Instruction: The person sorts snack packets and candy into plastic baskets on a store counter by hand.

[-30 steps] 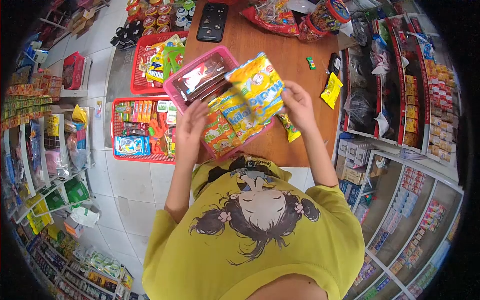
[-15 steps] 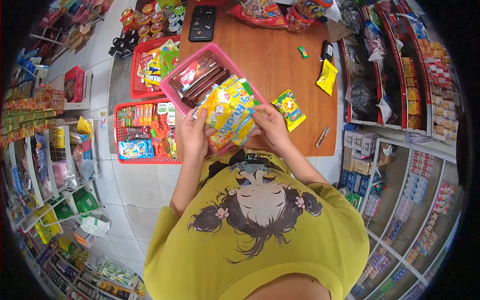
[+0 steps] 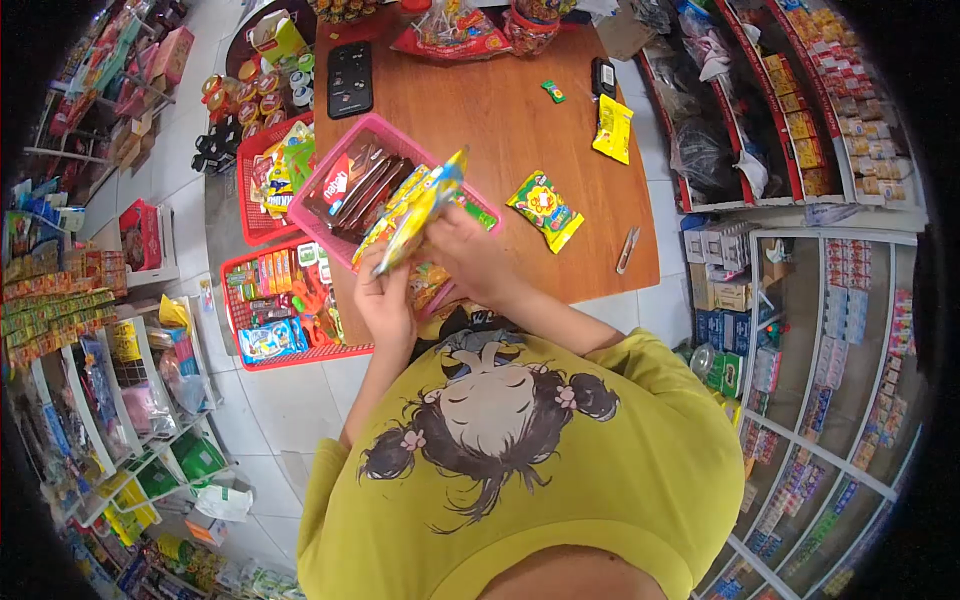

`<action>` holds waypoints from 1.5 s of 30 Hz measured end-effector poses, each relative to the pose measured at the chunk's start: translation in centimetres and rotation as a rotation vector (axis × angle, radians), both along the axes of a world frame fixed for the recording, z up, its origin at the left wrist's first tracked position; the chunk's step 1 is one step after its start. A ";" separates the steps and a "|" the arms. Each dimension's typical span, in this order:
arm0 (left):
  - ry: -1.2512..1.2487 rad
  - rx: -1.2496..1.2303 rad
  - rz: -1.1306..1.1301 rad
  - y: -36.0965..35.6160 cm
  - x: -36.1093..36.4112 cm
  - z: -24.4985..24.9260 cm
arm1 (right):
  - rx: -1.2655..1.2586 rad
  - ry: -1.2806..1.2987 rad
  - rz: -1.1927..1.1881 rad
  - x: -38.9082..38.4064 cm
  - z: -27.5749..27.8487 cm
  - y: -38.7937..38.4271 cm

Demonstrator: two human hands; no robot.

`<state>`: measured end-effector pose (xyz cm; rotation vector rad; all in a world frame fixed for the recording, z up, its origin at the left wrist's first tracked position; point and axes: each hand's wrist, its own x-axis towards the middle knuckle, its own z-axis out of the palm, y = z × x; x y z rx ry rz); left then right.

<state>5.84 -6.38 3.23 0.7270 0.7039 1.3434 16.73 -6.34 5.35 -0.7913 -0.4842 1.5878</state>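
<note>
My left hand [image 3: 388, 305] holds the near left end of a yellow and blue snack packet [image 3: 425, 205], fingers closed on it. The packet is tilted up on edge above a pink basket [image 3: 335, 143]. My right hand [image 3: 468, 255] is raised at the packet's right side; its fingertips are partly hidden behind or against the packet, slightly blurred. Inside the basket, brown Nabati packets [image 3: 355, 185] stand in a row at the left, with yellow packets beside them. A yellow and green candy bag [image 3: 546, 210] lies on the wooden table [image 3: 480, 110] to the right.
Two red baskets [image 3: 228, 290] of snacks stand left of the table. A black phone [image 3: 350, 82], a yellow packet [image 3: 613, 129], a small green candy [image 3: 553, 91], scissors or tweezers [image 3: 628, 250] and a lollipop bag [image 3: 452, 32] lie on the table. Stocked shelves line both sides.
The yellow and blue packet has turned from lying face up to standing on edge. My right hand has shifted left and over the basket. The whole view has shifted, moving the table leftward.
</note>
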 end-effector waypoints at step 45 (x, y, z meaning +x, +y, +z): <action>1.745 0.739 -0.157 2.1 1.0 -3.5 | 0.310 -1.592 -0.074 3.6 -3.4 0.4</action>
